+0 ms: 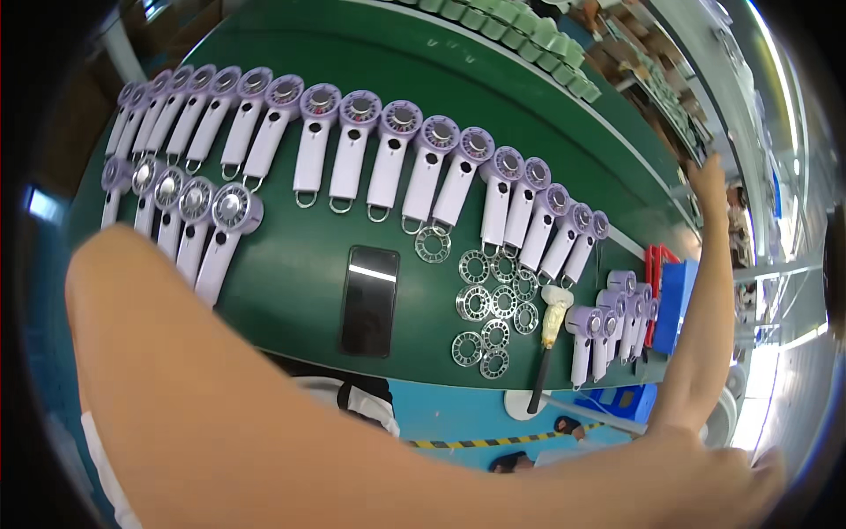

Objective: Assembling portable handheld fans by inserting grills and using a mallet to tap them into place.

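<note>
My left arm (pixel 264 414) crosses the lower part of the view, bent at the elbow. My left hand (pixel 705 480) is at the lower right, against or in front of my right arm (pixel 701 353); its fingers are blurred. Stretched up along the right side, that right arm ends in my right hand (pixel 709 181), beside the shelving past the table's edge. Its fingers are too small to read. Nearest to the arms on the right stands a cluster of lilac handheld fans (pixel 608 326), next to a blue bin (pixel 675 304).
Lilac-and-white handheld fans (pixel 359 132) line the green table (pixel 291 242), with a second group (pixel 196 220) at left. A black phone (pixel 370 304), several clear slotted rings (pixel 503 301) and a mallet-like tool (pixel 553 317) lie nearer. Pale green parts (pixel 520 35) line the far side.
</note>
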